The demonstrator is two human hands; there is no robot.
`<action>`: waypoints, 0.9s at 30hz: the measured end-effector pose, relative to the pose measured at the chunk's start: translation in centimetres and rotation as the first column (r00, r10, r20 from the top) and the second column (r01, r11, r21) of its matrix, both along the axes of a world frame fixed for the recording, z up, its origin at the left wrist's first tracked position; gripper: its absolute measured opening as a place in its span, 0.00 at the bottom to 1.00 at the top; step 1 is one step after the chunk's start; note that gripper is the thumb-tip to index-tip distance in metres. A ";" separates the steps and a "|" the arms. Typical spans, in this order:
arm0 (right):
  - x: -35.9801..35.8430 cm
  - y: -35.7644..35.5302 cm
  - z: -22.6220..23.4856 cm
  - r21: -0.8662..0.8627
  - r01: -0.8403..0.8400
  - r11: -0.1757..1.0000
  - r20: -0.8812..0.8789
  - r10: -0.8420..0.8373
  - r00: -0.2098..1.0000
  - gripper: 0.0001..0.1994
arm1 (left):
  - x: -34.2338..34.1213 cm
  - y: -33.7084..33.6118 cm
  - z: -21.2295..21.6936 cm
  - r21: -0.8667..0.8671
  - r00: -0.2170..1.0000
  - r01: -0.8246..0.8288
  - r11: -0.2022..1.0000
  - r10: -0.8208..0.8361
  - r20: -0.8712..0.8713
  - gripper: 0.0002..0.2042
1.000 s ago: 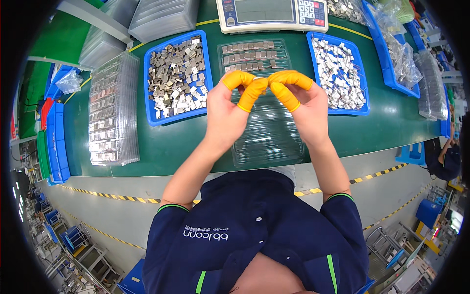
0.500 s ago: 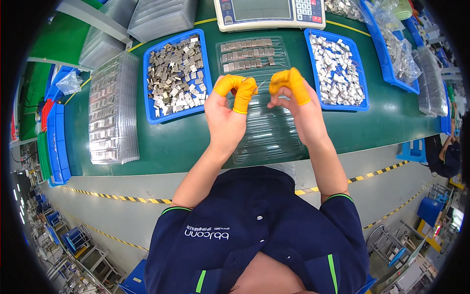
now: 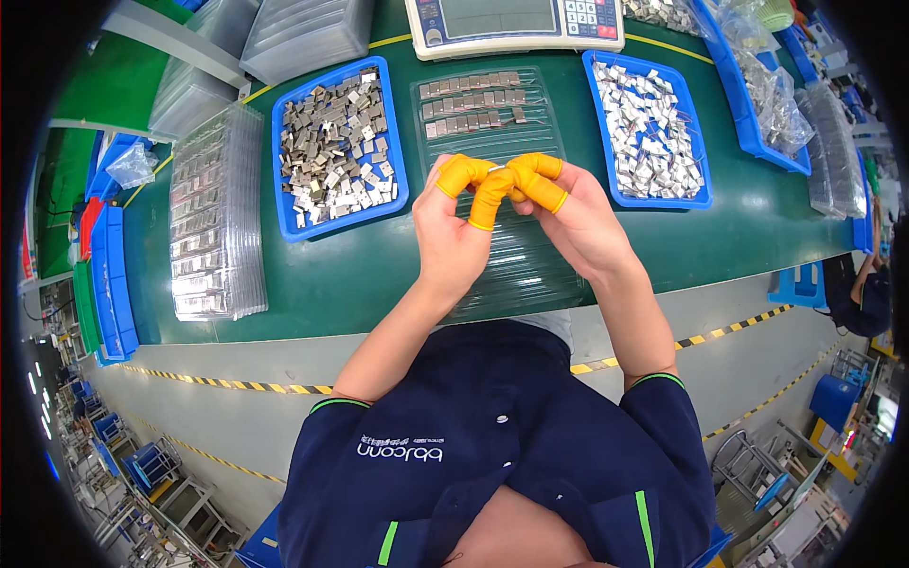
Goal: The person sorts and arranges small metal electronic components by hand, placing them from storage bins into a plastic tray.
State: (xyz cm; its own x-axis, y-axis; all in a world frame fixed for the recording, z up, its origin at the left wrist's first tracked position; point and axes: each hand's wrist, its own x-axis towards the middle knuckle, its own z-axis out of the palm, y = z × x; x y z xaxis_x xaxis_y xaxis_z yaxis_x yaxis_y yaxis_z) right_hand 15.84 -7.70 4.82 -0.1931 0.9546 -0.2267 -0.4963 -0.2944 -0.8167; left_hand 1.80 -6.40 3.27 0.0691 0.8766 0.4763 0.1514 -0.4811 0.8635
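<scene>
Left hand point(image 3: 451, 237) and right hand point(image 3: 595, 224) are brought together over the clear tray point(image 3: 521, 256), fingertips meeting. Left thumb and forefinger, in yellow finger cots point(image 3: 487, 201), pinch a small pale piece point(image 3: 498, 168) — mostly hidden, only a sliver shows. Right thumb and forefinger are bent in and closed right against it; whether they grip the piece too, can't make out. Piece is raised above the tray, nearer its far half, below the rows of metal parts point(image 3: 473, 101). Blue bin of greyish parts point(image 3: 401, 189) is to the left, blue bin of white parts point(image 3: 663, 203) to the right, both on the green counter point(image 3: 331, 284). For good handling: left pinch firm but light, right fingertips doing the fine adjusting, wrists steady — and the piece turned so the fingers don't cover it. Too hard a squeeze could make it slip.
</scene>
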 end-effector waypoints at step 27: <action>1.8 6.0 -3.8 0.507 -0.257 0.823 0.852 -0.524 0.003 0.08 | -2.1 0.4 -2.9 -0.476 0.963 0.098 0.874 0.038 0.268 0.07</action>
